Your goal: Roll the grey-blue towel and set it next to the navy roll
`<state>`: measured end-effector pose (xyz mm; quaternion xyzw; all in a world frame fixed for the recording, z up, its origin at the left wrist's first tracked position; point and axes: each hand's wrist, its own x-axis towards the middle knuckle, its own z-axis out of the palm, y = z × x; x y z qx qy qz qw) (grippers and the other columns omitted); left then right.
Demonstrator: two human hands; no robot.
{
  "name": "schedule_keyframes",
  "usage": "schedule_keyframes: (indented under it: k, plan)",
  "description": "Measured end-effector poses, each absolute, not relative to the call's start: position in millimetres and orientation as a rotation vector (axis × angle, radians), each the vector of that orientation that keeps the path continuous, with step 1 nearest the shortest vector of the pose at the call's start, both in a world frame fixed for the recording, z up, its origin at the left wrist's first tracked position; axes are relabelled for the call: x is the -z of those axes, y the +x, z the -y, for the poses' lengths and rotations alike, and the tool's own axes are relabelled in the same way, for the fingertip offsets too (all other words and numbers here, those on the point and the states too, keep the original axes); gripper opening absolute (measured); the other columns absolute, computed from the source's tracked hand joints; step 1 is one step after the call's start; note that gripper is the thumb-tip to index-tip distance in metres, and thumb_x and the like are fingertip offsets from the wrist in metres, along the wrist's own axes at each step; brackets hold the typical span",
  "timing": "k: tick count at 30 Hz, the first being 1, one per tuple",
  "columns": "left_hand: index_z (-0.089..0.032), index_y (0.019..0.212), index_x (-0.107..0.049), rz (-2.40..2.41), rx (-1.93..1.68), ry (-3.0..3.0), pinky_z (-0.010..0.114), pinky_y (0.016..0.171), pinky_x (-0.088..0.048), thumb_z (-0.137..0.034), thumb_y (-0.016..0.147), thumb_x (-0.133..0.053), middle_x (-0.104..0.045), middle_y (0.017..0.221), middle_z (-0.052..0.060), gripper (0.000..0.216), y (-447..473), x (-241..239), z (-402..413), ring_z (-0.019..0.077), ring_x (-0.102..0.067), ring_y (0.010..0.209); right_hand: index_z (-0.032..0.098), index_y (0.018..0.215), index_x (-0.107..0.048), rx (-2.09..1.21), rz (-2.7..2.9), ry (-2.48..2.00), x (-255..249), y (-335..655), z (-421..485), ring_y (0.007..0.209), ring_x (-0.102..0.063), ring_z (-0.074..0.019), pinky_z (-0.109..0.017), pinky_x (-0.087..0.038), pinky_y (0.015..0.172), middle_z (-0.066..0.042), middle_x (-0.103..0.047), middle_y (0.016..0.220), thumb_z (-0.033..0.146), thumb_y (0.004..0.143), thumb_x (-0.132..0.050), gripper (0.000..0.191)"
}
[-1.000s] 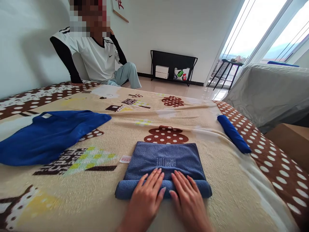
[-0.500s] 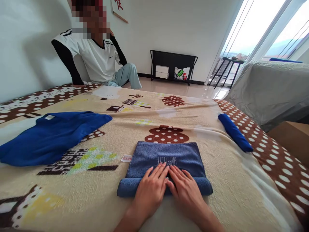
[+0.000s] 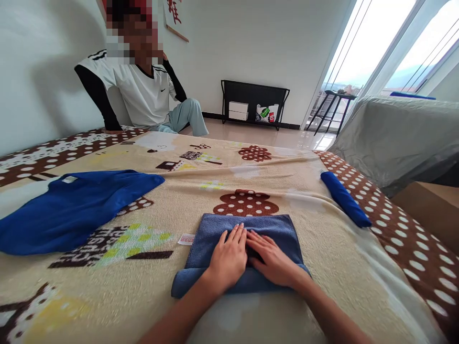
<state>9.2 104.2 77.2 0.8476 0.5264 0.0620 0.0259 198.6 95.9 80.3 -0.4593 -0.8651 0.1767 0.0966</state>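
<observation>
A greyish-blue towel point(image 3: 211, 239) lies on the blanket in front of me, its near edge rolled into a thick tube and its far part flat. On its left edge a small white label point(image 3: 186, 239) sticks out. My left hand point(image 3: 229, 255) rests palm down on the towel, fingers stretched out over the flat part beyond the roll. Beside it my right hand point(image 3: 272, 258) lies on the towel too, fingers extended and slightly arched toward the left hand. Neither hand grips the cloth. The lettering on the towel is covered by the hands.
A bright blue cloth point(image 3: 86, 205) lies spread at the left, and a rolled blue towel point(image 3: 344, 198) at the right, on the patterned blanket point(image 3: 136, 296). A seated person point(image 3: 143, 100) is at the far left edge. A cardboard box point(image 3: 430, 205) stands beyond the right edge.
Both my hands have slid forward, away from me, from the roll onto the towel's flat part. The lettering has become covered. The view has tilted slightly.
</observation>
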Motion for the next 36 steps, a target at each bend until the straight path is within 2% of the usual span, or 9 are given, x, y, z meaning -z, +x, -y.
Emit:
schedule_keyframes:
  k: [3,5,11,15,19,21,24,29,36]
  plan:
    - [-0.026,0.15,-0.038,-1.761,-0.191,2.539,0.054,0.117,-0.033,-0.049,0.098,-0.04,-0.033,0.158,0.003,0.057,-23,-69,-128,0.0271,-0.035,0.146,0.031,0.153,-0.032,-0.439,2.418,-1.609,-66,232,-114,0.15,-0.02,-0.0205,-0.049,-0.022,0.122,-0.002,-0.024,0.161,0.052,0.099,-0.042,0.059]
    - [-0.028,0.151,-0.035,-1.892,-0.205,2.46,0.061,0.116,-0.028,-0.053,0.098,-0.038,-0.029,0.16,0.005,0.059,-50,-61,-135,0.0305,-0.031,0.147,0.029,0.155,-0.026,-0.388,2.316,-1.751,-53,256,-118,0.151,-0.015,-0.0238,-0.055,-0.016,0.122,-0.004,-0.019,0.162,0.061,0.097,-0.037,0.067]
    - [-0.028,0.151,-0.035,-2.01,-0.264,2.383,0.063,0.116,-0.026,-0.053,0.099,-0.038,-0.031,0.16,0.005,0.058,-78,-49,-146,0.0293,-0.031,0.148,0.032,0.155,-0.024,-0.353,2.24,-1.84,-39,276,-126,0.152,-0.013,-0.0211,-0.052,-0.012,0.123,0.0,-0.019,0.163,0.067,0.096,-0.033,0.07]
    - [-0.024,0.149,-0.039,-1.978,-0.341,2.428,0.059,0.114,-0.032,-0.043,0.101,-0.038,-0.036,0.158,0.007,0.052,-83,-66,-129,0.0276,-0.036,0.145,0.031,0.153,-0.033,-0.361,2.229,-1.802,-55,284,-112,0.151,-0.018,-0.019,-0.049,-0.021,0.122,0.0,-0.023,0.162,0.058,0.1,-0.03,0.059]
    - [-0.026,0.143,-0.047,-1.639,-0.792,2.739,0.046,0.111,-0.039,-0.023,0.095,-0.047,-0.049,0.151,0.005,0.048,-96,-83,-60,0.0231,-0.044,0.14,0.032,0.147,-0.042,-0.092,2.214,-1.579,-64,293,-50,0.145,-0.035,-0.0179,-0.041,-0.032,0.115,-0.001,-0.037,0.156,0.038,0.101,-0.041,0.046]
    - [-0.023,0.14,-0.05,-1.496,-0.928,2.869,0.041,0.108,-0.041,-0.015,0.088,-0.053,-0.06,0.14,0.006,0.053,-99,-79,-23,0.023,-0.051,0.134,0.03,0.144,-0.045,0.158,2.267,-1.363,-58,292,-15,0.134,-0.05,-0.0172,-0.034,-0.038,0.108,-0.002,-0.054,0.145,0.024,0.094,-0.052,0.051]
    - [-0.017,0.138,-0.052,-1.509,-0.82,2.972,0.037,0.108,-0.039,-0.014,0.083,-0.053,-0.066,0.132,0.008,0.055,-100,-57,6,0.0222,-0.057,0.125,0.021,0.147,-0.042,0.424,2.313,-1.223,-40,287,16,0.12,-0.062,-0.0188,-0.033,-0.041,0.1,-0.004,-0.068,0.126,0.014,0.085,-0.055,0.064]
    - [-0.016,0.13,-0.056,-1.632,-0.804,2.915,0.04,0.106,-0.037,-0.008,0.081,-0.048,-0.07,0.122,0.009,0.05,-96,-36,-9,0.0218,-0.063,0.115,0.016,0.132,-0.053,0.474,2.27,-1.351,-29,270,9,0.109,-0.066,-0.0214,-0.037,-0.038,0.096,-0.006,-0.07,0.121,0.015,0.082,-0.053,0.05]
    - [-0.021,0.099,-0.057,-1.757,-1.001,2.74,0.038,0.089,-0.041,-0.002,0.082,-0.043,-0.07,0.087,0.002,0.029,-76,-62,-33,0.0193,-0.066,0.083,0.023,0.104,-0.058,0.314,2.114,-1.432,-53,259,-14,0.09,-0.066,-0.0176,-0.037,-0.036,0.096,0.001,-0.071,0.092,0.011,0.084,-0.048,0.025]
